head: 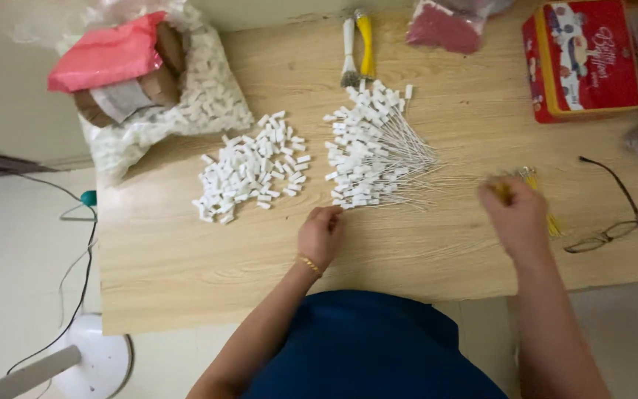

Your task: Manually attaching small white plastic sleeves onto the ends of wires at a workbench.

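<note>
My left hand (321, 233) rests on the wooden table (186, 258) with its fingers curled, just below a pile of white blocks fitted with thin metal wires (378, 151); what it holds, if anything, is hidden. A heap of loose small white blocks (252, 168) lies to its left. My right hand (515, 214) is blurred with motion and sits over a bundle of yellow-tipped wires (537, 185), fingers closed around some of them.
A clear bag of white blocks (186, 103) with a pink packet (105, 55) and cardboard stands at the back left. Pliers with white and yellow handles (357, 44), a red pouch (444, 28), a red tin (581, 59) and eyeglasses (614, 214) lie around.
</note>
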